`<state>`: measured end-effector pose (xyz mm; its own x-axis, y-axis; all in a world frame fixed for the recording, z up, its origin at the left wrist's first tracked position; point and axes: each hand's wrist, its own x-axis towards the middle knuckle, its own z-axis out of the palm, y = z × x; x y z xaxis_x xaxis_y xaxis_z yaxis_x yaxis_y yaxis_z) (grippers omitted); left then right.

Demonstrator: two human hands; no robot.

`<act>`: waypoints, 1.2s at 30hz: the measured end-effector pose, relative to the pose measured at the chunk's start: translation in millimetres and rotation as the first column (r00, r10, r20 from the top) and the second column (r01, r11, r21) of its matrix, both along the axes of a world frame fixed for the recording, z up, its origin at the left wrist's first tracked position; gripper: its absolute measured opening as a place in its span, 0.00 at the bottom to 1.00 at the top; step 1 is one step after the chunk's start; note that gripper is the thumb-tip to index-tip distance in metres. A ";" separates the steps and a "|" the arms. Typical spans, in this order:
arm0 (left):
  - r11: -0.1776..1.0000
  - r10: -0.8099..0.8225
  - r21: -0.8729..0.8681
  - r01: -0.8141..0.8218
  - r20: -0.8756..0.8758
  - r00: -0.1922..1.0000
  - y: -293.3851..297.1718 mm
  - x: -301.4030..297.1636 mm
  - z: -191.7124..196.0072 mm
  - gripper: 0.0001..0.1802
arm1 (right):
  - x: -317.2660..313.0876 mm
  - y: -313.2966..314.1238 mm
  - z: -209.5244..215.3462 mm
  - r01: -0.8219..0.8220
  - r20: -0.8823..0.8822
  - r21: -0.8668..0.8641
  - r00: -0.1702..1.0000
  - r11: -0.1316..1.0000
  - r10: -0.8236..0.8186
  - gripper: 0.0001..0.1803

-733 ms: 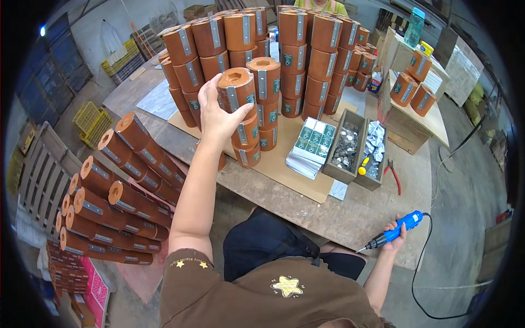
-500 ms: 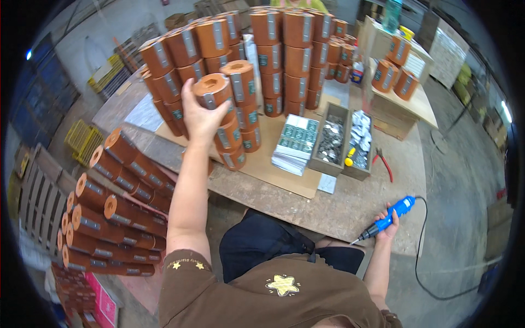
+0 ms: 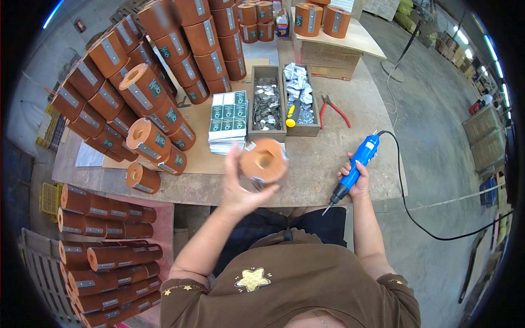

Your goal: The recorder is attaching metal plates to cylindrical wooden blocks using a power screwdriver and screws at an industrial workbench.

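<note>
My left hand [image 3: 240,186] grips an orange-brown cylinder [image 3: 263,163] with a hole through its middle, held up over the front edge of the workbench [image 3: 350,180], its end toward the camera. My right hand [image 3: 356,177] is closed round a blue electric screwdriver [image 3: 354,167], tip pointing down past the bench edge, its black cord [image 3: 415,218] trailing off to the right. Stacks of the same orange cylinders [image 3: 147,87] with grey labels fill the left and back of the bench.
A pile of green and white label sheets [image 3: 228,123] lies mid-bench beside two wooden trays of small metal parts [image 3: 267,104] and a yellow-handled tool [image 3: 291,116]. Red-handled pliers [image 3: 332,107] lie to the right. More cylinders [image 3: 104,257] lie stacked on the floor at left.
My left hand took a cylinder off the stack and brought it back and down toward my body. The head view tilted down. My right hand kept hold of the screwdriver.
</note>
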<state>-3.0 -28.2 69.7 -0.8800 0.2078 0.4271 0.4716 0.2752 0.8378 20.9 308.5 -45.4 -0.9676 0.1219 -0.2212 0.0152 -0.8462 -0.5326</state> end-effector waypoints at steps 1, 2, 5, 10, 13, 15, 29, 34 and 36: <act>0.997 -0.053 0.063 0.050 0.036 0.998 12.4 3.4 -19.8 0.59 | 0.2 0.3 0.3 -0.014 -0.011 -0.007 1.000 1.000 0.014 0.23; 0.987 -0.104 0.127 0.095 0.069 0.992 23.6 7.4 -34.3 0.60 | 0.3 -0.1 0.3 -0.031 -0.021 -0.015 0.999 0.999 0.031 0.23; 0.999 -0.027 0.046 0.028 -0.019 0.999 42.9 14.4 -71.1 0.58 | 0.7 -1.0 -0.2 -0.030 -0.021 -0.026 0.999 0.999 0.029 0.23; 0.976 0.124 -0.158 -0.148 -0.155 0.980 52.4 16.6 -87.2 0.58 | 0.3 -0.7 -0.7 -0.053 -0.051 -0.036 0.997 0.998 0.051 0.24; 0.997 0.073 -0.007 -0.074 -0.048 0.996 47.7 20.6 -80.3 0.50 | -0.1 0.6 -2.1 -0.039 -0.049 -0.037 0.998 0.999 0.037 0.24; 0.998 0.053 -0.038 -0.059 -0.135 0.989 28.7 8.5 -77.0 0.47 | -1.8 -0.1 -0.5 -0.047 -0.057 -0.043 0.997 0.998 0.044 0.24; 0.645 -0.097 -0.761 -0.072 -0.175 0.980 145.7 -177.9 13.8 0.18 | 1.3 1.2 -1.5 -0.039 -0.045 -0.038 0.998 0.999 0.037 0.24; 0.334 -0.030 -0.938 0.095 0.090 0.995 152.6 -187.4 2.7 0.25 | 1.5 -1.3 -0.1 -0.058 -0.032 -0.083 0.998 0.995 0.056 0.24; 0.321 -0.063 -0.942 0.101 0.085 0.994 153.4 -192.3 11.3 0.23 | 0.7 1.1 -1.7 -0.064 -0.053 -0.090 0.997 0.994 0.060 0.24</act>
